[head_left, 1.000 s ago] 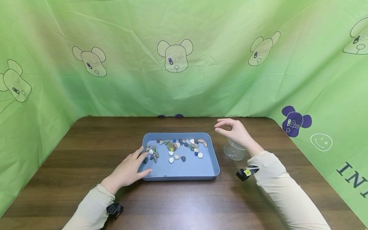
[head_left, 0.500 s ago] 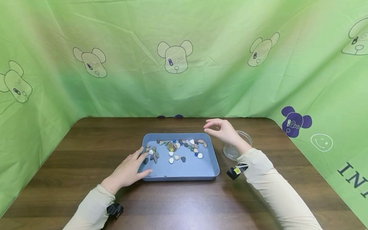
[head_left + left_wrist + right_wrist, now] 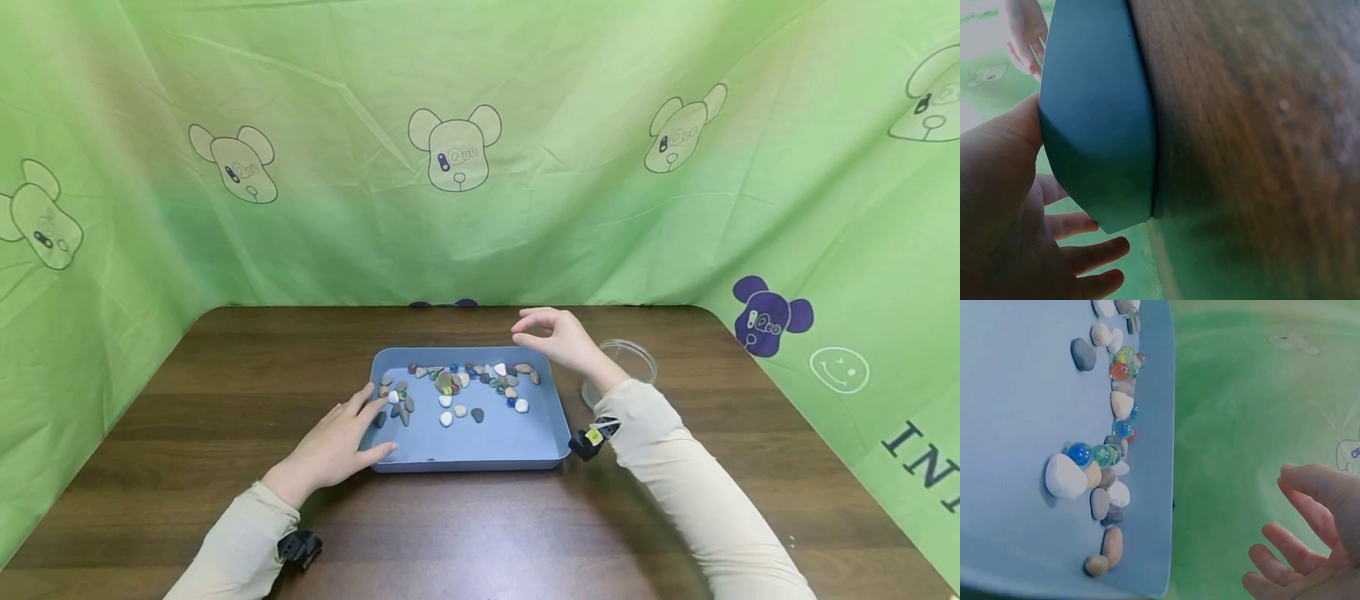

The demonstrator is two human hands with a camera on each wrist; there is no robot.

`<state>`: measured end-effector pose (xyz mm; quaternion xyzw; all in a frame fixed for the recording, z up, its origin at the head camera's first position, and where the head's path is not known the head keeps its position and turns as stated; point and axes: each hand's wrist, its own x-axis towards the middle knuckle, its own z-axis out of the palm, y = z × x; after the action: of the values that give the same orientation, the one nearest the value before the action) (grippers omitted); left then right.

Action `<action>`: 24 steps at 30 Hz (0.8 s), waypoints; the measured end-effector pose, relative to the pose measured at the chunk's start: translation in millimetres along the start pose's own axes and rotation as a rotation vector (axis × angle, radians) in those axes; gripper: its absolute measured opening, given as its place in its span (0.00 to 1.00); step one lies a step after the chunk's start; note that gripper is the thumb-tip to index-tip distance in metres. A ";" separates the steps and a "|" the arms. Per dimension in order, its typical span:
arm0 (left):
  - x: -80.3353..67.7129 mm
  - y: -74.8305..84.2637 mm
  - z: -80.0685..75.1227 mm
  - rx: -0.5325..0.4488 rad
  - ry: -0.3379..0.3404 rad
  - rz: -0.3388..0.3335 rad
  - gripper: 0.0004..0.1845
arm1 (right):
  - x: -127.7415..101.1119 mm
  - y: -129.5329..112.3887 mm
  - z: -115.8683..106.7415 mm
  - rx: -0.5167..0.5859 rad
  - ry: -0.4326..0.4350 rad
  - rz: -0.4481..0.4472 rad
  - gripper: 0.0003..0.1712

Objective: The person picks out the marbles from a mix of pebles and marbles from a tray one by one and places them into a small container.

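On the brown table (image 3: pixel 187 400), seen from the head, the left hand (image 3: pixel 333 446) lies flat with straight fingers against the near left corner of the blue tray (image 3: pixel 487 446), while the right hand (image 3: pixel 558 340) hovers over its far right corner – fingers loosely curled, holding nothing – beside a clear jar (image 3: pixel 633 360). At the left wrist, that palm (image 3: pixel 997 206) presses the tray wall (image 3: pixel 1097 125). At the right wrist, pebbles (image 3: pixel 1065 477) and marbles (image 3: pixel 1079 454) lie along the tray's edge, the fingers (image 3: pixel 1285 550) relaxed and empty.

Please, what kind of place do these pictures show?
Probably a staged recording booth, not a home: a green cartoon-bear cloth encloses a brown wooden table holding only a blue tray of pebbles and marbles and a clear jar.
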<state>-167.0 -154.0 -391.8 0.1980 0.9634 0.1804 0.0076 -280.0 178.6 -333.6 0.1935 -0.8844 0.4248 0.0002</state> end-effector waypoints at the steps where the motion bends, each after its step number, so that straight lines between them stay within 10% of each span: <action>1: -0.1 -0.1 0.2 -0.001 0.001 -0.001 0.36 | 1.3 0.3 1.5 0.004 -0.002 0.005 0.14; 24: 0.6 -1.6 2.6 0.001 0.004 -0.006 0.36 | 16.9 15.1 24.6 -0.002 -0.146 0.037 0.11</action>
<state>-167.9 -154.2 -394.8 0.1949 0.9641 0.1803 0.0061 -296.7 162.8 -357.9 0.2075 -0.8859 0.4086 -0.0720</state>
